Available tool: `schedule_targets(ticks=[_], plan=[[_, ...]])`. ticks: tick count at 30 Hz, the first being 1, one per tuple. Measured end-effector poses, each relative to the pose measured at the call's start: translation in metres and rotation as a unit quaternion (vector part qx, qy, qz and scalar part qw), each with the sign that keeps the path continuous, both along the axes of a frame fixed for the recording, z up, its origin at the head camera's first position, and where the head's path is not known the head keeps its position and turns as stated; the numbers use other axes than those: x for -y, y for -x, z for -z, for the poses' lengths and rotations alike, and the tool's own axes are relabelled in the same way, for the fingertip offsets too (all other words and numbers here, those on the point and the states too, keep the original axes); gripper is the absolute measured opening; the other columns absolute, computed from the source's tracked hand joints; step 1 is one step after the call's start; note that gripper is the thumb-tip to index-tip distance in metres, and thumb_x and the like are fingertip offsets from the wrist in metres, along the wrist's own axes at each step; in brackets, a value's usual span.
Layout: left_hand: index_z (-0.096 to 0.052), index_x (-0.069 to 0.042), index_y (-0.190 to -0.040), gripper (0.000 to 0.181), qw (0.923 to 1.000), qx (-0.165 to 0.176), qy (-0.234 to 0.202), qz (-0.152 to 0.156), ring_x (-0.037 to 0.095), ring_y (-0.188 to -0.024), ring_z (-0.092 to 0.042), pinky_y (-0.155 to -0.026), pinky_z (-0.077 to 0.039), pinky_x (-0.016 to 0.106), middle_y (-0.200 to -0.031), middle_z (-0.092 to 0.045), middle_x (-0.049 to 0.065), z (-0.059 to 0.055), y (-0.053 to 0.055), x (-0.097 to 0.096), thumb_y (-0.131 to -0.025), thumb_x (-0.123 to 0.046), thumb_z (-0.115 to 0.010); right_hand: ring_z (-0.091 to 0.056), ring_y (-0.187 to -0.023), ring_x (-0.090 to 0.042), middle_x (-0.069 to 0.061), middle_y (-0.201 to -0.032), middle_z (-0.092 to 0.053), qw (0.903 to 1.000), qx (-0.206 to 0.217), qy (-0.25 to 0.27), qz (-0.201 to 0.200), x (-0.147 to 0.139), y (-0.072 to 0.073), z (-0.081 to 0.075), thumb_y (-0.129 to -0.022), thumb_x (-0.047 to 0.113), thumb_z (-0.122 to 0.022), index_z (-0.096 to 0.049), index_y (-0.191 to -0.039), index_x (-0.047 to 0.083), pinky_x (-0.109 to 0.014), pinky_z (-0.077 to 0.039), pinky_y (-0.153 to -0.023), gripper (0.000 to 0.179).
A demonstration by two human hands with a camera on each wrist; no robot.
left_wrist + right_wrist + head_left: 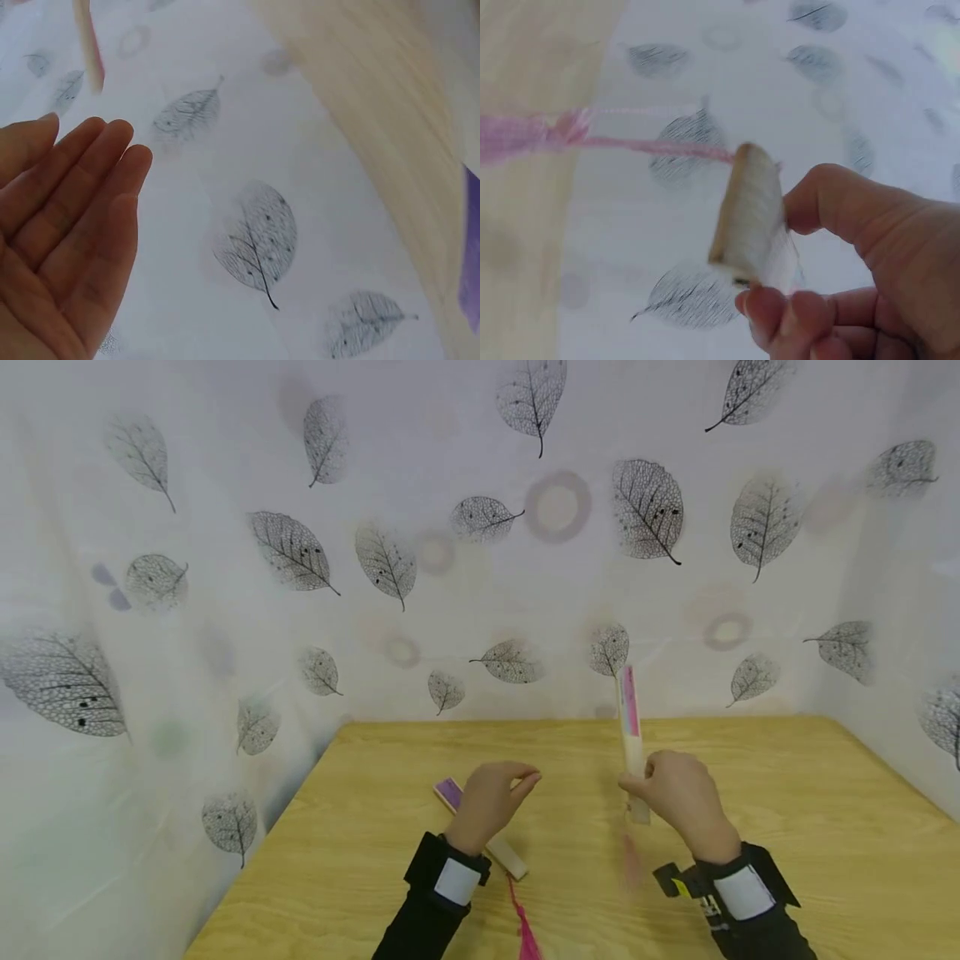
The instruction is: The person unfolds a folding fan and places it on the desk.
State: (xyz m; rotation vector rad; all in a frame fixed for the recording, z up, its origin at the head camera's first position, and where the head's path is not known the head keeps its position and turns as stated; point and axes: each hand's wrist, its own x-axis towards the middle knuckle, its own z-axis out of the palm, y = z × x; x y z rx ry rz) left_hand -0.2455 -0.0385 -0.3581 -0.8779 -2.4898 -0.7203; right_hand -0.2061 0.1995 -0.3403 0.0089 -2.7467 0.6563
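Observation:
My right hand (682, 793) pinches a folded hand fan (632, 739) between thumb and fingers near its lower end. The fan stands upright over the table, a pink strip on its upper half and a blurred pink tassel (632, 860) hanging below. In the right wrist view the fan's pale end (746, 214) points at the camera. My left hand (487, 802) holds nothing; the left wrist view shows its fingers nearly straight and together. Behind that hand and wrist, partly hidden, a second folded fan (508, 858) with a purple strip lies on the table.
The wood-grain table (810, 827) reaches back to a white curtain (465, 435) printed with grey leaves, which also runs along both sides. From the lying fan a bright pink tassel (528, 939) trails toward the near edge.

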Motion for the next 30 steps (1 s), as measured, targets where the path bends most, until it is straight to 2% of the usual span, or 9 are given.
schedule_targets(ticks=[4,8,13,15,18,21,23,26,30], plan=[[-0.071,-0.009,-0.101,0.032,0.9889,0.093,-0.116,0.014,0.017,-0.086,-0.067,-0.072,-0.055,0.025,-0.096,-0.072,0.006,-0.006,0.006,-0.023,-0.093,-0.033,-0.052,-0.033,-0.043,-0.010,0.005,-0.047,-0.036,0.9986,-0.046,-0.006,-0.026,0.032,0.001,-0.009,-0.075,0.024,-0.066,-0.045,-0.052,0.010,-0.020,-0.024,-0.039,0.033],[-0.072,-0.009,-0.099,0.032,0.9520,0.192,-0.237,0.025,0.015,-0.080,-0.067,-0.065,-0.053,0.018,-0.091,-0.072,0.007,-0.007,0.011,-0.040,-0.090,-0.035,-0.057,-0.030,-0.041,-0.009,0.004,-0.045,-0.035,0.9932,-0.102,-0.026,-0.048,0.054,0.000,-0.010,-0.076,0.021,-0.066,-0.044,-0.052,0.011,-0.019,-0.022,-0.038,0.033],[-0.072,-0.002,-0.097,0.026,0.9066,0.247,-0.340,0.044,0.016,-0.072,-0.068,-0.062,-0.057,0.020,-0.088,-0.071,0.016,-0.006,0.014,-0.044,-0.085,-0.024,-0.066,-0.033,-0.038,-0.009,0.001,-0.045,-0.042,0.9852,-0.153,-0.055,-0.054,0.061,0.000,-0.009,-0.077,0.024,-0.069,-0.051,-0.058,0.008,-0.020,-0.025,-0.035,0.032],[-0.071,0.000,-0.099,0.026,0.8858,0.273,-0.371,0.056,0.013,-0.069,-0.067,-0.064,-0.058,0.023,-0.089,-0.070,0.019,-0.006,0.016,-0.041,-0.086,-0.022,-0.065,-0.045,-0.043,-0.012,-0.002,-0.053,-0.054,0.9890,-0.129,-0.027,-0.067,0.058,0.002,-0.011,-0.080,0.028,-0.069,-0.059,-0.068,0.004,-0.022,-0.034,-0.037,0.028],[-0.068,0.001,-0.105,0.027,0.8437,0.324,-0.422,0.074,0.008,-0.069,-0.067,-0.069,-0.058,0.025,-0.095,-0.069,0.020,-0.005,0.017,-0.040,-0.088,-0.019,-0.062,-0.063,-0.062,-0.020,-0.010,-0.075,-0.069,0.9921,-0.058,0.055,-0.096,0.052,0.002,-0.016,-0.084,0.031,-0.066,-0.067,-0.090,0.002,-0.028,-0.050,-0.050,0.029],[-0.065,0.003,-0.111,0.029,0.8068,0.350,-0.466,0.099,0.006,-0.073,-0.068,-0.072,-0.058,0.026,-0.101,-0.068,0.022,-0.004,0.016,-0.040,-0.089,-0.016,-0.060,-0.067,-0.081,-0.026,-0.015,-0.091,-0.071,0.9852,-0.005,0.131,-0.110,0.048,0.002,-0.020,-0.086,0.027,-0.064,-0.066,-0.105,0.000,-0.034,-0.056,-0.063,0.033],[-0.063,0.003,-0.114,0.030,0.7889,0.357,-0.487,0.114,0.007,-0.075,-0.068,-0.073,-0.057,0.026,-0.103,-0.066,0.023,-0.004,0.016,-0.042,-0.089,-0.014,-0.059,-0.068,-0.085,-0.028,-0.016,-0.094,-0.070,0.9827,0.004,0.151,-0.106,0.048,0.002,-0.020,-0.086,0.025,-0.064,-0.065,-0.107,-0.001,-0.036,-0.057,-0.066,0.033],[-0.060,0.003,-0.117,0.032,0.7769,0.361,-0.500,0.127,0.006,-0.074,-0.068,-0.073,-0.057,0.025,-0.103,-0.066,0.025,-0.003,0.016,-0.044,-0.090,-0.014,-0.057,-0.068,-0.083,-0.028,-0.017,-0.094,-0.070,0.9809,-0.011,0.169,-0.096,0.050,0.004,-0.019,-0.085,0.020,-0.066,-0.065,-0.106,-0.003,-0.034,-0.057,-0.064,0.031],[-0.059,0.006,-0.117,0.032,0.7823,0.363,-0.490,0.126,0.003,-0.070,-0.067,-0.072,-0.057,0.023,-0.100,-0.066,0.027,-0.002,0.018,-0.045,-0.092,-0.014,-0.054,-0.068,-0.076,-0.026,-0.017,-0.088,-0.070,0.9797,-0.043,0.174,-0.090,0.055,0.007,-0.016,-0.083,0.014,-0.067,-0.067,-0.099,-0.004,-0.032,-0.057,-0.060,0.024]])
